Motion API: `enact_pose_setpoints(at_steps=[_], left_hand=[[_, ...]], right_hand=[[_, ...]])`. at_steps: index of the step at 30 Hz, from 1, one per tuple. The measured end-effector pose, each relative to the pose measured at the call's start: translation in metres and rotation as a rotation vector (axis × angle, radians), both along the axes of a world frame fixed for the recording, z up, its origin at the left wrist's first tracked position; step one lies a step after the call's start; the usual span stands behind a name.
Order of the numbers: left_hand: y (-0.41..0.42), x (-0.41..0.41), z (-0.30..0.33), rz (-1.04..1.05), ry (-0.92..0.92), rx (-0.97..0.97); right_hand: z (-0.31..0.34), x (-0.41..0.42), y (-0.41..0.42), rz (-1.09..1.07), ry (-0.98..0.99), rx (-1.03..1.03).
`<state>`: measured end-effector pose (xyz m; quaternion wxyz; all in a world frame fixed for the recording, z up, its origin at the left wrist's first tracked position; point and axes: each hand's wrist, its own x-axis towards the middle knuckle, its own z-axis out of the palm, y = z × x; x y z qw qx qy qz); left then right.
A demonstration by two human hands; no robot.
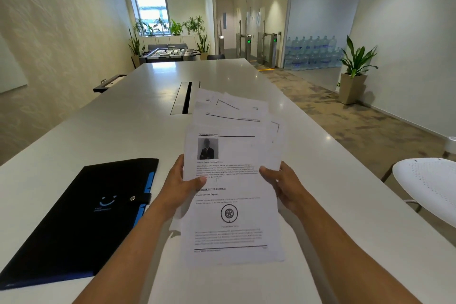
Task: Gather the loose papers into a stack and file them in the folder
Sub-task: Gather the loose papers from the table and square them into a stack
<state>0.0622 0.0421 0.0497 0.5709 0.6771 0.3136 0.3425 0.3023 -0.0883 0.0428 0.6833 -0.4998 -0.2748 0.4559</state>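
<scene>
The gathering step was in hand: the left hand (183,180) and the right hand (281,184) each gripped a side edge of the papers (234,205), thumbs on the top sheet, holding the fanned, uneven bundle above the white table (98,131). By judgement, the next move called for squaring the sheet edges into a flush stack, then unfastening the snap tab of the closed black folder (81,217), which lay flat on the table just left of the left forearm. The folder bore a blue smile logo with unreadable small text; the top sheet showed a portrait photo, a round emblem and a heading that appeared to read "NATURE OF THE BUSINESS".
</scene>
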Motion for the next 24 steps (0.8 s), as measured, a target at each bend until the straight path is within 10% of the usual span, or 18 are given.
enact_pose_setpoints(at_steps=[12, 24], left_hand=[[-0.013, 0.003, 0.083, 0.122, -0.073, 0.383], [-0.027, 0.018, 0.079, 0.202, -0.29, 0.29]], right_hand=[[0.096, -0.011, 0.005, -0.22, -0.425, 0.315], [0.075, -0.028, 0.002, -0.253, -0.504, 0.282]])
